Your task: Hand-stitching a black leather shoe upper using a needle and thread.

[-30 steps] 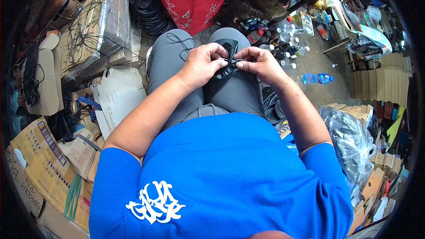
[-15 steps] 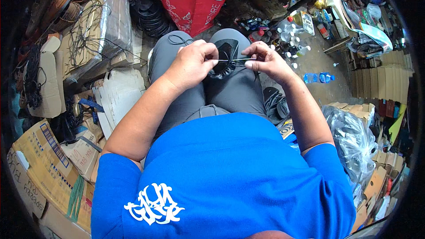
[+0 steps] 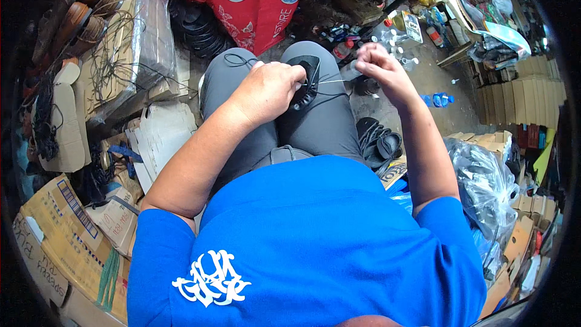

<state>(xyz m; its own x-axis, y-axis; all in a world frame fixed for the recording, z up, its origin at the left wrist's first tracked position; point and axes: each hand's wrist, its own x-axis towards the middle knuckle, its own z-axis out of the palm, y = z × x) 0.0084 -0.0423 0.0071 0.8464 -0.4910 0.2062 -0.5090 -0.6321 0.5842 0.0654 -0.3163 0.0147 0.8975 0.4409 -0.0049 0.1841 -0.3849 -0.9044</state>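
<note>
A small black piece with a gathered, puckered edge [image 3: 311, 72], which looks like a shoe upper, rests on my right thigh. My left hand [image 3: 269, 91] is closed around its left side, fingers curled in and partly hidden. From the piece a thin pale thread [image 3: 331, 80] runs taut to my right hand [image 3: 382, 71], raised beyond the thigh with its fingers pinched together on the thread. A dark cord [image 3: 330, 94] also trails from the piece across my right thigh. Another loop of dark cord [image 3: 237, 59] lies on my left knee.
Ahead stand a red bag [image 3: 257, 15] and a stack of black curved pieces [image 3: 196, 27]. Plastic bottles [image 3: 410, 60] and a blue bottle [image 3: 442, 99] are on the floor at right. Black shoe parts [image 3: 380, 142] sit beside my right thigh; cardboard [image 3: 66, 230] lies at left.
My right hand has moved right and slightly up, away from the black piece, drawing the thread out. My left hand has closed further over the piece and stays near it.
</note>
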